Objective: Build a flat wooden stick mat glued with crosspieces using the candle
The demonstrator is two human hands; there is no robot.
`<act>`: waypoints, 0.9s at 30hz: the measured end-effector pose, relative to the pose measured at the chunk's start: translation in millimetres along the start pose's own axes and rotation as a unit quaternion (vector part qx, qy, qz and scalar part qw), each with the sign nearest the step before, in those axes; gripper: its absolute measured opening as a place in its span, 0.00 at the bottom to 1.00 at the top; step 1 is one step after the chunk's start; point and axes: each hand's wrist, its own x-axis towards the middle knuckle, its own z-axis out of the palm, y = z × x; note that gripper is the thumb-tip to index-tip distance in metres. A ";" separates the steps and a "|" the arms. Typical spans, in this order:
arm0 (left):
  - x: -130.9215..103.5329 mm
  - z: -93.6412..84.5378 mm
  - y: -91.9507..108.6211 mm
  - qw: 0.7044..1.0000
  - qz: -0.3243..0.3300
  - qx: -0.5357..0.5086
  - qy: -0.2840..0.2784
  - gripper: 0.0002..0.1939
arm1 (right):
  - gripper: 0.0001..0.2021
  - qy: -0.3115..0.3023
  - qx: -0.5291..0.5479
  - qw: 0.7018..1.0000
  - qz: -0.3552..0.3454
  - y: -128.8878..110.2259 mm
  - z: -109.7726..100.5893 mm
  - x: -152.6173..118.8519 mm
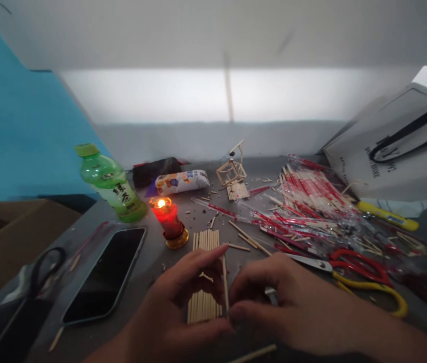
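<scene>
Left hand (pixel 171 297) has one thin wooden stick (pixel 226 287) bridged upright between index fingertip and thumb, fingers curved like a C. Right hand (pixel 292 287) is curled in with its fingertips right at the stick's lower end; can't tell if they're actually pinching it or just steadying it. Something pale peeks out between that thumb and fingers, too blurry to name. My guess is the stick's gripped near both ends so its length stays free to work on.

Going from the hands as the clock centre: a flat row of sticks (pixel 201 306) lies side by side just underneath, partly behind the left fingers, probably lined up so they sit even. Lit red candle (pixel 167 219) on a gold base at about ten-thirty, within easy reach, so maybe there for heat or light. Little stick-built frame (pixel 231 173) straight up at twelve, which looks like a safe parking spot away from the elbows.

Sticks in red-and-clear plastic sleeves (pixel 311 191) are heaped at one-thirty, and scissors (pixel 328 266) with red and yellow handles sit near three, handy for the right side I'd say. Smartphone (pixel 109 275) lies flat at nine, green tea bottle (pixel 115 189) leans at ten.
</scene>
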 end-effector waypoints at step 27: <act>-9.1 2.4 -26.6 0.973 0.091 0.213 0.015 0.41 | 0.12 0.330 -0.481 0.798 0.154 120.1 -208.8 -51.5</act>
